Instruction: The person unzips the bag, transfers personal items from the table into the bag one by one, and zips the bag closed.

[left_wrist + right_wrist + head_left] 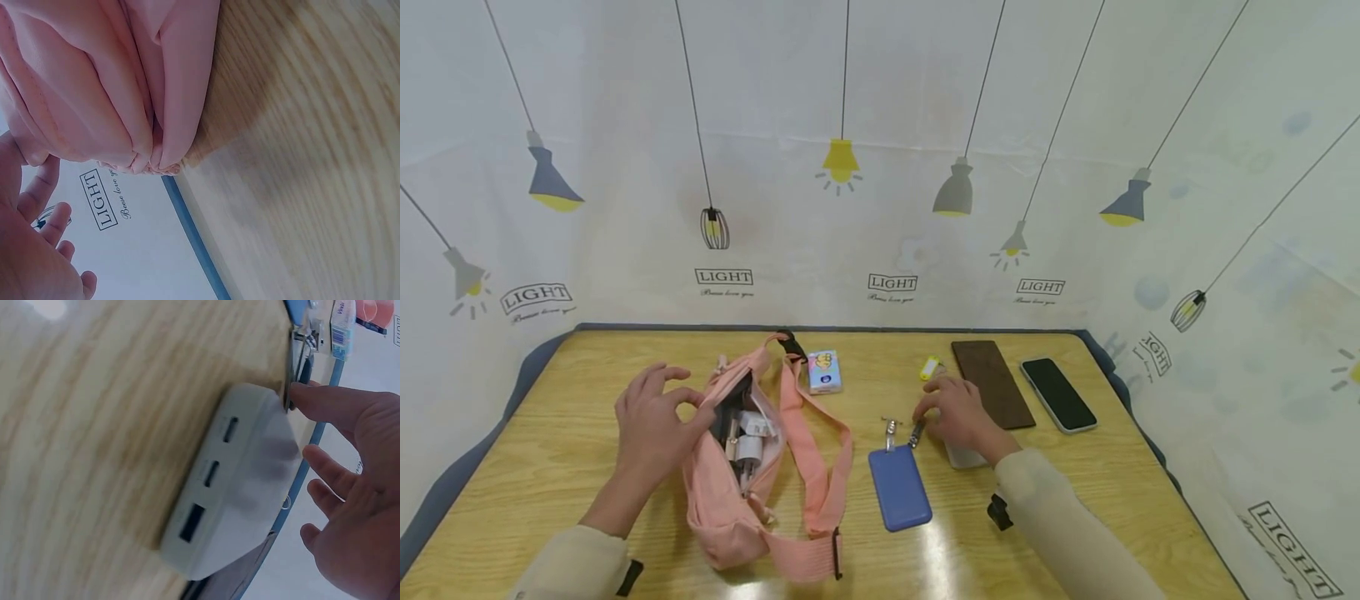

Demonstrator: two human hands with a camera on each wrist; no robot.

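On the left stands a pink waist bag (730, 521), its zip opening spread. My left hand (658, 425) pinches the near-left edge of that opening between thumb and forefinger; the left wrist view shows the pink fabric (81, 81) gathered at the fingertips. Inside lie a white charger plug (749, 450) and other small items, partly hidden. My right hand (955, 412) pinches a small metal nail clipper (917, 432) between thumb and forefinger, close to a blue card holder (900, 492) with a metal clip. Below this hand lies a white power bank (244, 481), its ports facing the wrist camera.
A pink strap (808, 467) curves right of the bag, with a small tissue pack (824, 372) behind it. A yellow key tag (930, 367), brown wallet (988, 379) and phone (1060, 395) lie toward the right. A printed curtain (880, 217) surrounds the wooden table (625, 567).
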